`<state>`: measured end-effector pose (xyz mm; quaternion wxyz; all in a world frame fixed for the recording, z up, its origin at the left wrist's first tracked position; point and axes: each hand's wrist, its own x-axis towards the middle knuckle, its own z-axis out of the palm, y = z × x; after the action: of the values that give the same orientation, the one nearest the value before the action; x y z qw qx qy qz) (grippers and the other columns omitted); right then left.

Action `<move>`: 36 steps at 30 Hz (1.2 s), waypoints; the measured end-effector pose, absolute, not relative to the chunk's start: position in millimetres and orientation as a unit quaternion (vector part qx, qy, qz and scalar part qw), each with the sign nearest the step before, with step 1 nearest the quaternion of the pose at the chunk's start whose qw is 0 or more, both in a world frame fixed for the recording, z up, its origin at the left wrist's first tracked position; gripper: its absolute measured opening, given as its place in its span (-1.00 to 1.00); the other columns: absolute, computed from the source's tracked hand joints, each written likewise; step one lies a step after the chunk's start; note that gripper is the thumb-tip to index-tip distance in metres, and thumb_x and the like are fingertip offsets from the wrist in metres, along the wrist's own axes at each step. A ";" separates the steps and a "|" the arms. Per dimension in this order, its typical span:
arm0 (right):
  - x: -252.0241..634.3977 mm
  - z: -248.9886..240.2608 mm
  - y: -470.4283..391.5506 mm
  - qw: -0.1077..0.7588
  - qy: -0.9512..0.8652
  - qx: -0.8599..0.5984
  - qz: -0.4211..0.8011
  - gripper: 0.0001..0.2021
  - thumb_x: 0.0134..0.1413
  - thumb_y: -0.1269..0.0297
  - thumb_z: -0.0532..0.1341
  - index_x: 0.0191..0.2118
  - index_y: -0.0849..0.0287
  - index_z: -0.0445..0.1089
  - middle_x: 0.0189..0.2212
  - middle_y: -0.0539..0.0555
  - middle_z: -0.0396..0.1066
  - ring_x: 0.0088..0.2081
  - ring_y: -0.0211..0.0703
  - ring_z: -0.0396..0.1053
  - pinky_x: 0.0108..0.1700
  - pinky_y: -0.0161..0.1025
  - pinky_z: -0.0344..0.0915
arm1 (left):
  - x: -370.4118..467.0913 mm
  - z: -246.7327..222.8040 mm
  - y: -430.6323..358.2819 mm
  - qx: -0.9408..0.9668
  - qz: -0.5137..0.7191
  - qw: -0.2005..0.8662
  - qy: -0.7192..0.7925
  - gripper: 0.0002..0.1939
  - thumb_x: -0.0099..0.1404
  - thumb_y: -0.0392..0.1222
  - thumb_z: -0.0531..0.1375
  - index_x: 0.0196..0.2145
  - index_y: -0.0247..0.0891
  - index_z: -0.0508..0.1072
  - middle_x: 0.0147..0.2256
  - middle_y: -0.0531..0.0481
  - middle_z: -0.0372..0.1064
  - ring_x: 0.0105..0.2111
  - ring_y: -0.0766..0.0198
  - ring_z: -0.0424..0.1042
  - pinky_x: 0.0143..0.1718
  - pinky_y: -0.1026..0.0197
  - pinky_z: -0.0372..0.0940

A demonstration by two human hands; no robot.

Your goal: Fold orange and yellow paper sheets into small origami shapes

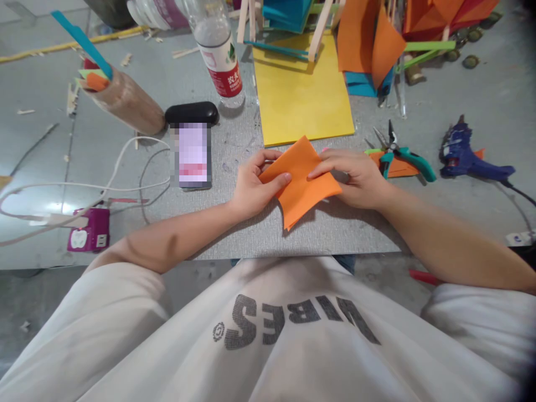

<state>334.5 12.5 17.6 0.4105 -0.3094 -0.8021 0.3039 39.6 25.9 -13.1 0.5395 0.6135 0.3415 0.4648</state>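
White T-shirt [268, 368], lettered across the chest, nearest. Left hand [258, 184], mine: closed on the left side of the orange sheet [302, 192], thumb on top, fingers behind. Right hand [354, 177], mine: likewise closed on the sheet, fingertips on the upper face at its right; thumb not made out. Sheet's place: between both hands, at the near edge of the grey table [251, 241], a doubled edge showing at its lower corner. Likely faults: stray crease, should my thumb press too hard; layers slipping askew, should one grip slacken. Outward: yellow sheets [305, 106], flat, just ahead; pliers [392, 148], beside my right hand, apt to scrape knuckles if I swing wide; blue glue gun [460, 153], farther right, a burn risk if hot, which I cannot tell; bottle [226, 72], ahead to the left, liable to topple under a careless reach.
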 end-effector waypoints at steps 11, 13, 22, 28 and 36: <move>302.2 7.9 -12.9 0.570 -0.681 -0.383 0.254 -0.62 0.48 -0.26 0.59 0.11 -0.20 0.60 -0.15 0.02 0.68 -0.34 -0.06 0.54 -0.37 -0.03 0.55 | 35.6 -8.9 1.8 0.726 0.390 0.510 0.247 -0.42 0.72 0.48 0.33 0.24 -0.07 0.62 -0.02 -0.12 0.80 -0.15 0.14 0.77 -0.12 0.09 0.64; 300.8 10.0 -15.6 0.572 -0.673 -0.401 0.243 -0.57 0.46 -0.29 0.59 0.15 -0.20 0.59 -0.15 0.04 0.67 -0.33 -0.03 0.56 -0.39 -0.03 0.54 | 32.4 -7.5 3.3 0.741 0.408 0.484 0.226 -0.37 0.77 0.54 0.22 0.24 -0.07 0.64 0.01 -0.16 0.82 -0.12 0.09 0.79 -0.10 0.04 0.66; 306.9 2.4 -20.1 0.584 -0.659 -0.418 0.225 -0.61 0.46 -0.31 0.55 0.08 -0.19 0.65 -0.11 0.09 0.68 -0.32 0.01 0.59 -0.33 0.05 0.64 | 34.6 3.4 9.1 0.783 0.434 0.395 0.207 -0.54 0.82 0.34 0.26 0.04 -0.06 0.75 -0.08 -0.18 0.84 -0.06 0.05 0.85 -0.01 -0.01 0.71; 318.7 6.8 -6.9 0.540 -0.737 -0.356 0.193 -0.81 0.46 -0.02 0.59 -0.08 -0.14 0.66 -0.24 0.01 0.71 -0.31 -0.01 0.65 -0.27 -0.02 0.63 | 32.0 6.2 3.8 0.769 0.461 0.356 0.263 -0.67 0.81 0.12 0.28 0.09 -0.14 0.75 -0.09 -0.15 0.85 -0.19 0.16 0.80 -0.11 0.11 0.65; 321.6 13.2 -10.7 0.421 -0.812 -0.361 0.181 -0.80 0.57 -0.13 0.51 -0.04 -0.19 0.70 -0.15 -0.01 0.81 -0.16 0.07 0.76 -0.13 0.02 0.62 | 33.2 6.5 -2.0 0.765 0.453 0.326 0.322 -0.71 0.72 0.09 0.33 0.04 -0.13 0.77 -0.22 -0.04 0.80 -0.36 0.26 0.65 -0.27 0.18 0.51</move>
<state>321.6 -10.7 13.2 0.4214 -0.3612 -0.8118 0.1815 33.2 -2.0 6.5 0.3261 0.7647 0.3219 0.4532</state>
